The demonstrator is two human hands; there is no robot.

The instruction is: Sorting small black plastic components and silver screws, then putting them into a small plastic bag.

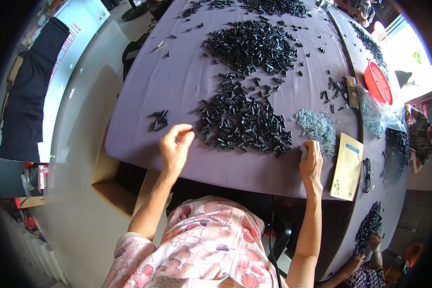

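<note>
My left hand [175,148] hovers at the near edge of the table, just left of a pile of small black plastic parts [242,117]. Its thumb and fingertips are drawn together; anything between them is too small to make out. A few black parts [159,120] lie apart, beyond this hand to the left. My right hand [313,163] is closed at the near side of a heap of small clear plastic pieces [317,127]. Pale, clear pieces [304,151] show at its curled fingers.
Larger black heaps [252,45] lie farther up the purple tablecloth [144,91]. Right of my right hand are a yellow booklet [346,165] and glasses [367,175]. Beyond stands a red basket [378,81]. Other people work along the right side. A cardboard box [113,180] is below left.
</note>
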